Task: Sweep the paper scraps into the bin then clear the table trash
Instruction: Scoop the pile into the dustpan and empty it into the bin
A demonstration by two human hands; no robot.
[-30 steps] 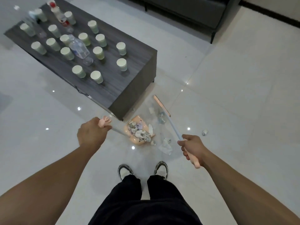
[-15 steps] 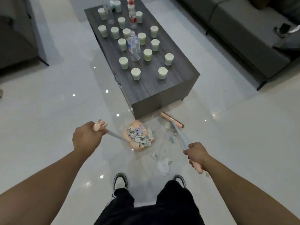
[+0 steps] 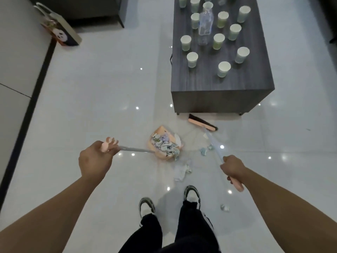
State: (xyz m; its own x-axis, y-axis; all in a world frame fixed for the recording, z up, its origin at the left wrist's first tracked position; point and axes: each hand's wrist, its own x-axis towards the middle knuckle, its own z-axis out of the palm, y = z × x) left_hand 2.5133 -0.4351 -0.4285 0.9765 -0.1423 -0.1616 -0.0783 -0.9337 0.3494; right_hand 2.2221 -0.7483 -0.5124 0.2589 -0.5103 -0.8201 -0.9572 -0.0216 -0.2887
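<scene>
Sweeping's underway: left hand [image 3: 94, 161] grips the dustpan [image 3: 165, 145] handle, pan already heaped with paper. Right hand [image 3: 232, 168] clutches the broom [image 3: 202, 125], head near the table [image 3: 222, 92]. Loose scraps [image 3: 181, 170] lie between; next, pull them into the pan.

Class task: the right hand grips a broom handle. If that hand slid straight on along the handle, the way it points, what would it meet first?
The right hand would probably meet the broom head first; depth is uncertain.
</scene>
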